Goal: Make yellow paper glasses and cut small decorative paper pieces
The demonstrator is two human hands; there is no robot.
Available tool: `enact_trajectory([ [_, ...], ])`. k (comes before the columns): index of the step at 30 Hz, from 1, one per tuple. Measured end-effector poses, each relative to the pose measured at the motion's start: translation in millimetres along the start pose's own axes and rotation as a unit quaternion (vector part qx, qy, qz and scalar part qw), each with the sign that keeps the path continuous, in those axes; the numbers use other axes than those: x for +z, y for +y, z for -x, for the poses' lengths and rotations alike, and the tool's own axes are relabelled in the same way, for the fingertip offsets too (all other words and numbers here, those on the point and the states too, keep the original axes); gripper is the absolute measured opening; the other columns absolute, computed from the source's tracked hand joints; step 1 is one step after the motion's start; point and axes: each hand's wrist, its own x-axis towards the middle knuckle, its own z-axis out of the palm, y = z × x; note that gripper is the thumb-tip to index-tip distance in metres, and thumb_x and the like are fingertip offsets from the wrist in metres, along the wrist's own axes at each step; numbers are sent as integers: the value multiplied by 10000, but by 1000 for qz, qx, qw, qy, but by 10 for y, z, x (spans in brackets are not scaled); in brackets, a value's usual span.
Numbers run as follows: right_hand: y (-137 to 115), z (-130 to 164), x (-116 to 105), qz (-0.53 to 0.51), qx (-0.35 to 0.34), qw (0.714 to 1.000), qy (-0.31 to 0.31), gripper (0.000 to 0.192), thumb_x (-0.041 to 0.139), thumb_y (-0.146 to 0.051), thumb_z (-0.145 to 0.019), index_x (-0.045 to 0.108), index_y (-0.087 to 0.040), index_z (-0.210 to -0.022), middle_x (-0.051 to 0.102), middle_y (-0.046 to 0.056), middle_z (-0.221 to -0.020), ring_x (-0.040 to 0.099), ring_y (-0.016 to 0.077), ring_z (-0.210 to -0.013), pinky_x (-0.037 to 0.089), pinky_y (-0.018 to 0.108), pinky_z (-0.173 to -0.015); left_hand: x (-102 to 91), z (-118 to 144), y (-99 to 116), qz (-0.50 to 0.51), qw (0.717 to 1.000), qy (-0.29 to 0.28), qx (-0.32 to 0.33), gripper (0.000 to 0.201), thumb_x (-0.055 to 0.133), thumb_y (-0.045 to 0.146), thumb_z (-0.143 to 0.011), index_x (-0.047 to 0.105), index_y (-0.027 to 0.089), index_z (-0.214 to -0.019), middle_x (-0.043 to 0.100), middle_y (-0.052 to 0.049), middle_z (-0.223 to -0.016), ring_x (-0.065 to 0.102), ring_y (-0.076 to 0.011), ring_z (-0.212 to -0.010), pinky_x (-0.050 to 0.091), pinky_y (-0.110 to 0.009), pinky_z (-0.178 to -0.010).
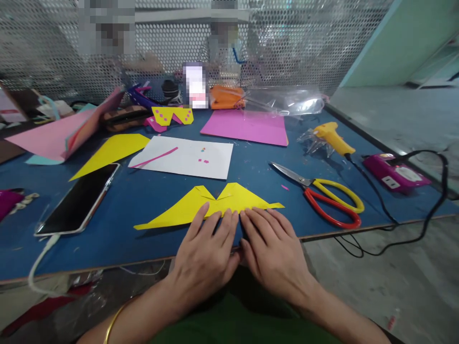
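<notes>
A yellow paper cutout (pixel 218 204) with a V-shaped notch and two pointed ends lies flat near the table's front edge. My left hand (pixel 208 243) rests on its lower edge, fingers stretched out flat. Beside it my right hand (pixel 272 241) also lies with its fingers extended, their tips touching the same edge. The part of the cutout under my fingers is hidden. To the right are scissors (pixel 304 184) with one red and one yellow handle, blades slightly apart. Behind the cutout lies a white sheet (pixel 186 167) with a pink strip (pixel 158 157) and small paper bits.
A charging phone (pixel 79 200) and a yellow sheet (pixel 114 150) lie left. Further back are a yellow paper mask (pixel 174 116), pink sheets (pixel 247 126) and clear plastic bags (pixel 283 100). A yellow glue gun (pixel 333 137) and purple power strip (pixel 396 173) stand right, their cable crossing the edge.
</notes>
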Motion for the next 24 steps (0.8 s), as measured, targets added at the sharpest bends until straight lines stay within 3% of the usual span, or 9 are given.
enact_trajectory([
  [6, -43, -101, 23, -2, 14, 1000, 20, 315, 469, -195, -940, 685, -57, -1123, 724, 157, -1131, 643, 270, -1063, 395, 441, -1015, 36, 72, -24, 12, 1000, 22, -12, 444, 526, 300, -913, 628, 79, -1284, 689, -92, -1274, 608, -223, -1129, 92, -424, -1244],
  [12, -66, -154, 59, 24, -8, 999, 41, 260, 509, -181, -902, 707, -53, -1011, 740, 163, -1010, 659, 274, -951, 422, 451, -979, 53, 61, -39, 15, 1000, 15, 18, 462, 509, 262, -888, 627, 41, -1277, 693, -108, -1264, 619, -264, -1110, 83, -478, -1242],
  [18, -134, -92, 85, -7, 22, 999, 29, 337, 463, -200, -952, 665, -16, -1150, 703, 188, -1166, 624, 289, -1111, 388, 466, -1043, 5, 43, -39, 51, 999, 9, -5, 455, 514, 267, -883, 632, 45, -1262, 681, -123, -1276, 610, -262, -1148, 110, -449, -1243],
  [24, -189, -34, 182, -19, 3, 999, 39, 442, 463, -247, -961, 584, 3, -1305, 654, 212, -1268, 584, 312, -1205, 367, 464, -1067, -106, 130, -204, 124, 992, -38, 6, 475, 551, 266, -890, 558, 74, -1325, 640, -112, -1339, 569, -234, -1238, 254, -405, -1196],
])
